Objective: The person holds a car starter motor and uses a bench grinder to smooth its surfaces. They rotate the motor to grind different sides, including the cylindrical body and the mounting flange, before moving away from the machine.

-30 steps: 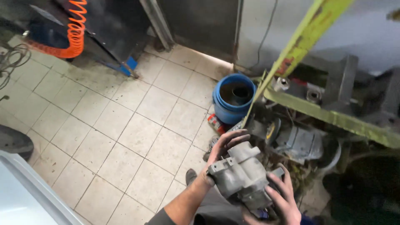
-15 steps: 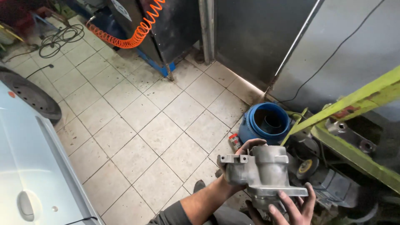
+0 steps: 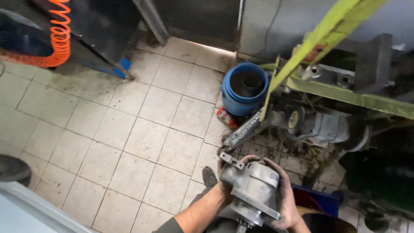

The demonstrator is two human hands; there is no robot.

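Note:
A grey cast-metal housing [image 3: 252, 190] with flanges and a bracket at its top left sits low in the head view, held between both hands. My left hand [image 3: 222, 186] grips its left side from behind, mostly hidden by the part. My right hand [image 3: 285, 198], grimy with oil, wraps around its right side and lower flange. A shaft end pokes out below the housing. My shoe [image 3: 210, 176] stands on the tiles just to the left.
A blue bucket [image 3: 244, 89] with a dark tube inside stands on the tiled floor [image 3: 142, 142]. Yellow-green lifting straps [image 3: 327, 32] hang over an engine assembly [image 3: 319, 125] at right. An orange coiled air hose [image 3: 58, 36] lies at top left. A blue bin [image 3: 317, 200] sits near my right hand.
The view swung left, then back toward the engine. The housing stays in both hands and has dropped lower in view, its orientation turned.

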